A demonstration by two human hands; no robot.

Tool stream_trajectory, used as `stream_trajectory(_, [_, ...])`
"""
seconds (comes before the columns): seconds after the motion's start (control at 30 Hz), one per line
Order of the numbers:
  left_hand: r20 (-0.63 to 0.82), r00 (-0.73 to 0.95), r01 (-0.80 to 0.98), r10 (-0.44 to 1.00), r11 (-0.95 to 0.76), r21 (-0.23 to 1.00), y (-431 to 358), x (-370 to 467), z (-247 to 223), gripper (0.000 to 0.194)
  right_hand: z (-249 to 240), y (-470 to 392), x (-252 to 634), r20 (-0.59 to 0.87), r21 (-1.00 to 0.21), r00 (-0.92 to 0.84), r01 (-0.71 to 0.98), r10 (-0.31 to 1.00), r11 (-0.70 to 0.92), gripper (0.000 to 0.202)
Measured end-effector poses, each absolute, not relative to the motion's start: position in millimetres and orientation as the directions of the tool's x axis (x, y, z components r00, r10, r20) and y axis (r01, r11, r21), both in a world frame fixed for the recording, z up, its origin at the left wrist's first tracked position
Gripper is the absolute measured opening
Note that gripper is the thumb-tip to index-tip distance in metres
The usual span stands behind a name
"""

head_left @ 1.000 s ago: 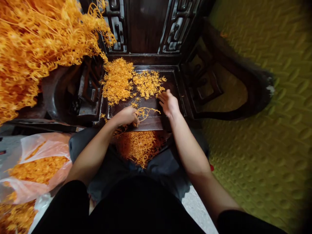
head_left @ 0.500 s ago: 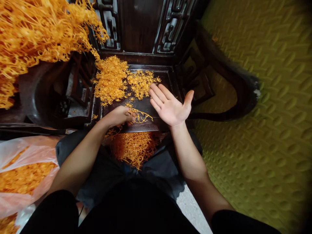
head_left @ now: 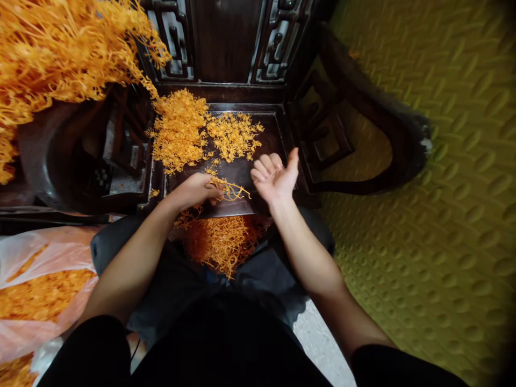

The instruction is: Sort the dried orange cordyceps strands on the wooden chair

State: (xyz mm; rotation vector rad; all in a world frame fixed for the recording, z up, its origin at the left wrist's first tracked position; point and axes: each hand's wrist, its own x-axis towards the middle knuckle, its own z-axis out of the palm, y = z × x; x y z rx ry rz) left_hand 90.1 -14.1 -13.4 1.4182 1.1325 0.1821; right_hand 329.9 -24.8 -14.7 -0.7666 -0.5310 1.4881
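My left hand (head_left: 200,189) is closed over the front of a dark wooden seat (head_left: 237,207), pinching a thin orange branched stem (head_left: 237,189) that sticks out to the right. My right hand (head_left: 274,176) is held palm up just right of the stem's tip. Its fingers are half curled, the thumb stands apart, and nothing shows in it. Beyond the hands lie two heaps of small orange spidery flower-like pieces: a larger heap (head_left: 179,131) at left and a smaller heap (head_left: 234,135) beside it. A few loose pieces lie near the left hand.
A big mass of orange stems (head_left: 68,54) covers the left side. Bare orange stems (head_left: 223,242) fill the space between my knees. A translucent bag (head_left: 60,247) with orange pieces is at lower left. The chair's curved armrest (head_left: 387,118) and a yellow-green textured surface (head_left: 443,242) are at right.
My right hand has gone from flat with outstretched fingers to half curled, and it has shifted slightly left. The left hand keeps its pinch on the stem, almost in place.
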Motion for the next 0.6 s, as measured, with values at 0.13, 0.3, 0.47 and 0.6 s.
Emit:
stream_trajectory(0.13, [-0.512, 0.506, 0.512, 0.694, 0.236, 0.826, -14, 90, -17, 0.027, -25, -17, 329, -0.265, -0.723, 0.101, -0.678, 0.959, -0.128, 0.075])
stream_trajectory(0.3, [-0.492, 0.508, 0.493, 0.707, 0.230, 0.839, -15, 92, -16, 0.026, -15, -14, 334, -0.261, -0.739, 0.118, -0.663, 0.958, -0.119, 0.075])
stream_trajectory(0.47, [-0.482, 0.520, 0.444, 0.705, 0.258, 0.858, -16, 92, -15, 0.023, -19, -13, 337, -0.241, -0.764, -0.040, -0.609, 0.970, -0.215, 0.076])
stream_trajectory(0.6, [-0.490, 0.503, 0.438, 0.712, 0.279, 0.855, -17, 94, -12, 0.022, -20, -16, 336, -0.192, -0.819, -0.079, -0.537, 0.978, -0.204, 0.074])
